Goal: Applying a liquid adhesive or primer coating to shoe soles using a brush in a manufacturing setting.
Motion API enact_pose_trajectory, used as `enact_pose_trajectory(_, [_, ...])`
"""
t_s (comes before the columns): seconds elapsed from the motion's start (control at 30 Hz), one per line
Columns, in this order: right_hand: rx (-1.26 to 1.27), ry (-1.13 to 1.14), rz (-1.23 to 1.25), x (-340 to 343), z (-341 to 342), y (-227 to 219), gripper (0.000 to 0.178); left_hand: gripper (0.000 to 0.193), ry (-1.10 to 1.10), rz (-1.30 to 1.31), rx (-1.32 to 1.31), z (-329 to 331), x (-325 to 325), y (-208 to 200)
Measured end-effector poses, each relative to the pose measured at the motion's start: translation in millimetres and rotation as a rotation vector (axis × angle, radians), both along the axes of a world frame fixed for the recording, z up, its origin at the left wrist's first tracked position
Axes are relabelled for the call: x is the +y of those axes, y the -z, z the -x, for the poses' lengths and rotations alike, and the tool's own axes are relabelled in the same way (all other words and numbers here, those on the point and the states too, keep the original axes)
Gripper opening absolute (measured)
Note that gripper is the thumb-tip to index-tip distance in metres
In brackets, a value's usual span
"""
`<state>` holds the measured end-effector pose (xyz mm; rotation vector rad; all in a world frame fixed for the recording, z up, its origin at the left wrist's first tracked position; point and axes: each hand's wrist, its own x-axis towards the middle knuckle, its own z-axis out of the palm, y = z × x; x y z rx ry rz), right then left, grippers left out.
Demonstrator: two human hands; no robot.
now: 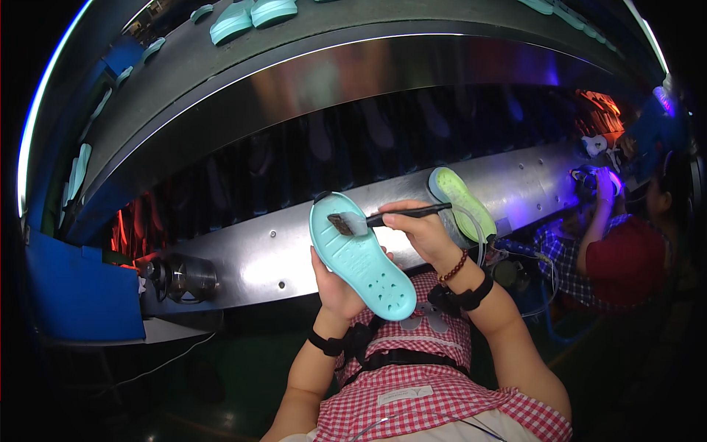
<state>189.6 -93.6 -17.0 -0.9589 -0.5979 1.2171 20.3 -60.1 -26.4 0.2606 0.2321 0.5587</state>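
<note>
My left hand is closed around a light teal shoe sole from beneath, tilting its hollow inner side up. Raised ribs and a cluster of small pits show inside it. My right hand grips a brush by its black handle. A thin clear tube runs from the handle's end. The brush's bristles, dark at the tip, rest on the sole's inner face near its far end. Just beyond my right hand, a second sole, yellow-green inside with a teal rim, lies on the metal ledge.
Several teal soles sit on a dark conveyor belt above the ledge. Dark soles stand in the shadowed bay behind it. A glass pot stands at the left end, beside a blue panel. A co-worker works at the right under violet light.
</note>
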Motion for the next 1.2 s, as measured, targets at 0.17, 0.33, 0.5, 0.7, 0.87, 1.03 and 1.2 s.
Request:
enact_pose_trajectory(0.17, [-0.512,-0.024,-0.104,9.9,22.8,-22.2,0.020,0.074,-0.227,-0.002,0.256,-5.8,-6.8,12.0])
enact_pose_trajectory(0.33, [-1.046,-0.140,-0.334,-23.3,35.6,-35.9,0.021,0.068,-0.353,-0.072,0.267,8.7,9.6,11.8])
enact_pose_trajectory(0.5, [-1.040,-0.588,-0.237,-46.7,12.4,-54.2,0.020,0.079,-0.199,-0.135,0.148,30.0,14.1,0.9])
enact_pose_trajectory(0.7, [-0.425,-0.163,-0.040,-20.3,19.6,-63.5,0.021,0.079,-0.024,-0.175,0.033,9.6,-7.0,-16.3])
enact_pose_trajectory(0.87, [-0.518,-0.410,-0.199,-43.7,21.9,-77.6,0.019,0.071,-0.165,-0.186,-0.105,22.6,-4.3,-20.5])
enact_pose_trajectory(1.03, [-0.472,-0.307,-0.142,-39.2,23.2,-65.3,0.020,0.074,-0.364,-0.113,0.281,13.8,-3.6,-30.9])
enact_pose_trajectory(1.2, [-0.470,-0.381,-0.227,-49.7,20.2,-73.3,0.022,0.081,-0.619,-0.320,0.327,19.0,6.0,-28.4])
